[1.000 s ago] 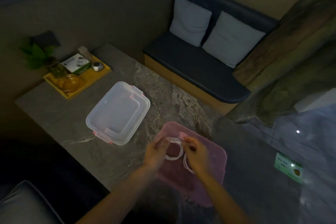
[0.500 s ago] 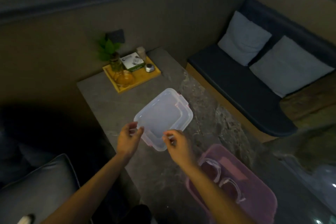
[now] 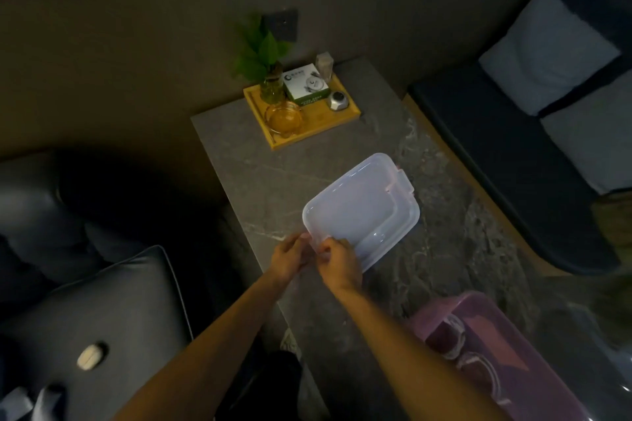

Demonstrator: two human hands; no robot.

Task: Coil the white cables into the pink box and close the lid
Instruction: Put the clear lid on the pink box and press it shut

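The translucent white lid lies flat on the grey marble table. My left hand and my right hand both pinch its near left corner, close together. The pink box stands open at the table's lower right corner. Two coiled white cables lie inside it, blurred by motion.
A yellow wooden tray at the table's far end carries a plant in a glass, a white carton, an amber glass dish and a small metal object. A dark sofa with pale cushions runs along the right; a dark cushioned seat sits left.
Both hands let go of the cables in the pink box, reached left to the lid and closed on its near corner. The camera swung left, so the box now sits at lower right.
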